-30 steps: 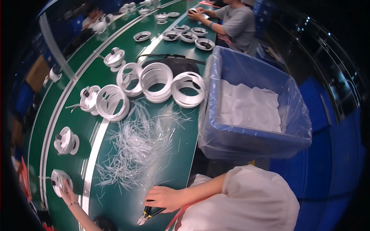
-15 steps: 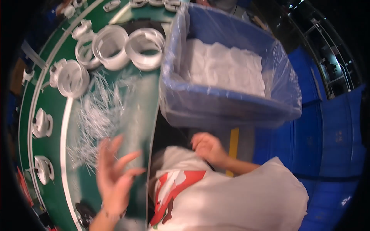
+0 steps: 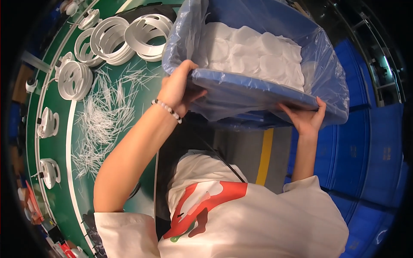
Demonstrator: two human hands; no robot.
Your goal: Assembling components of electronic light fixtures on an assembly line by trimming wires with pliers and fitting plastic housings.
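Note:
A blue plastic bin (image 3: 258,88) lined with a clear bag stands in front of me, filled with white round discs (image 3: 254,56). My left hand (image 3: 178,88) grips the bin's near left rim, fingers curled over the edge. My right hand (image 3: 306,117) holds the near right rim from below, thumb on the outside. A bead bracelet (image 3: 167,110) sits on my left wrist. My white shirt with a red print (image 3: 215,206) fills the lower part of the view.
To the left runs a green conveyor table (image 3: 60,142) with a heap of thin white plastic slivers (image 3: 105,114), stacks of white rings (image 3: 129,36) and white parts on fixtures (image 3: 47,122). Blue crates (image 3: 370,155) stand at the right, a yellow floor line (image 3: 264,155) below the bin.
Both hands have risen from near my body to the blue bin and taken hold of its near rim. The view has tilted toward the bin.

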